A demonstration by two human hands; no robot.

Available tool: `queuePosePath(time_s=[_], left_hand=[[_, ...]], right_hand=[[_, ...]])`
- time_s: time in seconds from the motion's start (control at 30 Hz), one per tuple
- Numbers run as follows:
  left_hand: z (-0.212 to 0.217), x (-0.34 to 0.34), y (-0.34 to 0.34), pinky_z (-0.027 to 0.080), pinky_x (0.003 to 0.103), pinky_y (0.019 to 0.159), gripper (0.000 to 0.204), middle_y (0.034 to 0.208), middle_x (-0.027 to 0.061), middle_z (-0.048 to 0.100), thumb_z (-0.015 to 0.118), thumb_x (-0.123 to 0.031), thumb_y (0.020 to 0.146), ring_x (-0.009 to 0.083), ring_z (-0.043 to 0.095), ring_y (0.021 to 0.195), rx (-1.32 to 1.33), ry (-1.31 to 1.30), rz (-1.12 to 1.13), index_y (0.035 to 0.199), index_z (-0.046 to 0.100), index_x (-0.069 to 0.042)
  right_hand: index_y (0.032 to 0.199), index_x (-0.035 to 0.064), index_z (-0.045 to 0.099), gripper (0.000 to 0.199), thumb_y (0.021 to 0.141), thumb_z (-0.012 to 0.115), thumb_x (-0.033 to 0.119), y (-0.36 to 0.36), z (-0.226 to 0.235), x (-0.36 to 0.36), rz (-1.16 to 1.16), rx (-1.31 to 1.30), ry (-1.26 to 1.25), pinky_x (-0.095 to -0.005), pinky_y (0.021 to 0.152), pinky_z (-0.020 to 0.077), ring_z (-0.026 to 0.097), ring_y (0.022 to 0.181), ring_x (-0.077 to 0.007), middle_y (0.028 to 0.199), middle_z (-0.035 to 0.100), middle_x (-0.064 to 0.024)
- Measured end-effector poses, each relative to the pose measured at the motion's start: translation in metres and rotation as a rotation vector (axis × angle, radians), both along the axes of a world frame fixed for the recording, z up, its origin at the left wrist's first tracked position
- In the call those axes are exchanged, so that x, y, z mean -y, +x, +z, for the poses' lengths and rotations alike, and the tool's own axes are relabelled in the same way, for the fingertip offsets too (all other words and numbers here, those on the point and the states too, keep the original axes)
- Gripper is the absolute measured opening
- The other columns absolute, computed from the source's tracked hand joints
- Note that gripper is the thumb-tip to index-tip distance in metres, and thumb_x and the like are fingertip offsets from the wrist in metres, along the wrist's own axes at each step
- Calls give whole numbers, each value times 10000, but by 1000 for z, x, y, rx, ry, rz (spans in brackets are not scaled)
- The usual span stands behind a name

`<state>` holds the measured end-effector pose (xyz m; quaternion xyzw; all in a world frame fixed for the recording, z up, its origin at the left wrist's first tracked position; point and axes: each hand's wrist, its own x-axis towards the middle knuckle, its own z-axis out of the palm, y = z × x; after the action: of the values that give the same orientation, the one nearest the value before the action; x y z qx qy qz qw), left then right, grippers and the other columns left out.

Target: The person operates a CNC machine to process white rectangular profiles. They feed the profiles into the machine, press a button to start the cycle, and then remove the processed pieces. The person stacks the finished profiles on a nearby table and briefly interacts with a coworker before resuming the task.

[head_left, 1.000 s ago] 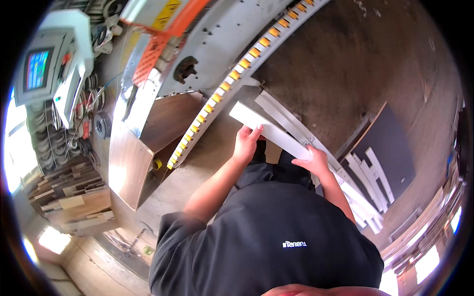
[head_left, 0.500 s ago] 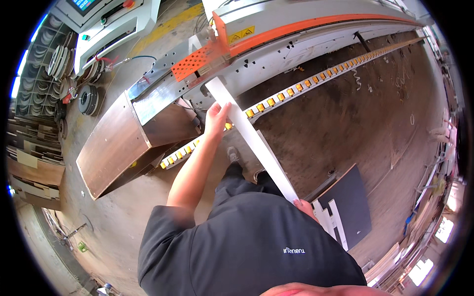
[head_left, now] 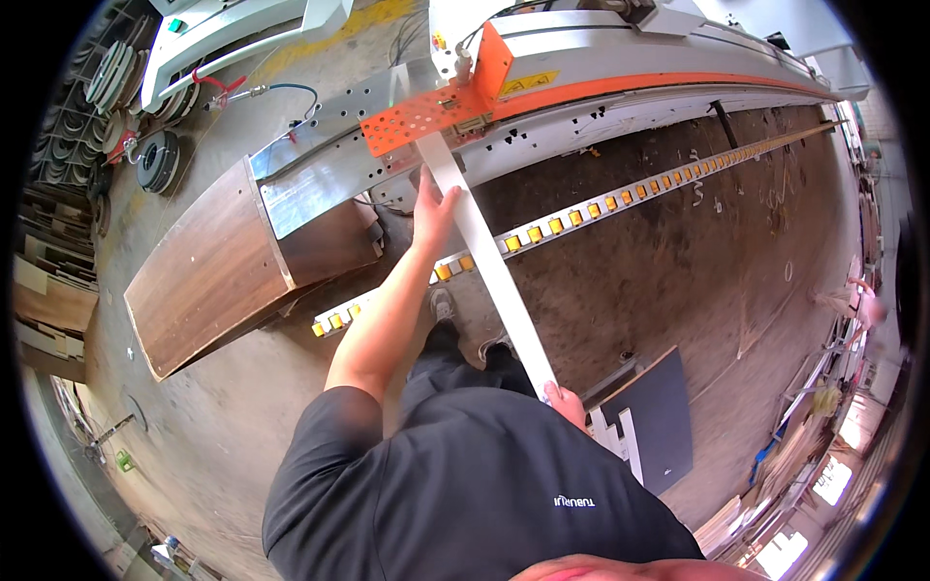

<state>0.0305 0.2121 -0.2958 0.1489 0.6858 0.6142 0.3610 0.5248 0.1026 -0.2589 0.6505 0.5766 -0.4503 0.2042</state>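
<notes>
A long, narrow white board strip (head_left: 499, 286) slants from my body up to the machine. Its far end reaches the edge of the orange perforated guard (head_left: 407, 129), and what lies beneath the guard is hidden. My left hand (head_left: 433, 215) grips the strip's left edge near that end, thumb on top and fingers partly out of sight. At the near end, close to my shirt, my right hand (head_left: 567, 403) is closed on the strip with the thumb on its upper face.
A rail of yellow rollers (head_left: 557, 226) crosses under the strip. Left of the guard stands a brown wood-panel bin (head_left: 208, 271) below a metal plate (head_left: 315, 198). By my right side are a dark panel (head_left: 654, 416) and white strips (head_left: 628, 441). Edging coils (head_left: 158, 168) lie far left.
The strip's far end has moved forward to the guard's edge, both hands going with it. The strip now stands a little steeper in view, and my view has shifted slightly.
</notes>
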Motion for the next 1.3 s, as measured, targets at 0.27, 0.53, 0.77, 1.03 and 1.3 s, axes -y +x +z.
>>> queuePosePath(time_s=[0.27, 0.53, 0.77, 1.03, 1.3], left_hand=[[-3, 0, -11, 503, 308, 758, 898, 848, 3, 548, 697, -235, 998, 116, 542, 787, -32, -123, -18, 1738, 200, -130], [0, -4, -17, 471, 293, 597, 888, 698, -9, 570, 700, -228, 1007, 89, 513, 610, 42, -80, 21, 1741, 206, -167], [21, -15, -21, 454, 253, 544, 852, 686, -60, 569, 705, -138, 1005, 32, 493, 593, 203, -64, 72, 1730, 259, -179], [16, -32, -16, 493, 246, 544, 832, 731, -30, 673, 698, -138, 1010, 34, 567, 614, 252, -33, 78, 1718, 261, -111], [31, -75, 2, 466, 252, 519, 849, 725, -26, 670, 721, -172, 991, 39, 539, 580, 299, -40, 70, 1712, 278, -101]], right_hand=[[1167, 13, 755, 753, 1020, 507, 709, -28, -4, -5, -27, -51, -8, -476, 944, 528, 713, 1114, -445, 1090, 751, -284], [1115, -60, 730, 754, 1041, 520, 660, -19, -19, -8, -78, -159, -80, -455, 880, 528, 731, 995, -388, 1014, 746, -271], [1081, -44, 733, 631, 1094, 536, 555, -66, 32, -25, -160, -189, -104, -408, 850, 522, 681, 912, -226, 937, 742, -159], [1075, -38, 744, 591, 1095, 551, 519, -70, 46, -46, -167, -125, -108, -420, 853, 528, 709, 902, -278, 906, 740, -178], [1113, -36, 755, 659, 1066, 543, 586, 21, -21, -75, -92, -55, -183, -446, 875, 534, 744, 982, -318, 1000, 776, -230]])
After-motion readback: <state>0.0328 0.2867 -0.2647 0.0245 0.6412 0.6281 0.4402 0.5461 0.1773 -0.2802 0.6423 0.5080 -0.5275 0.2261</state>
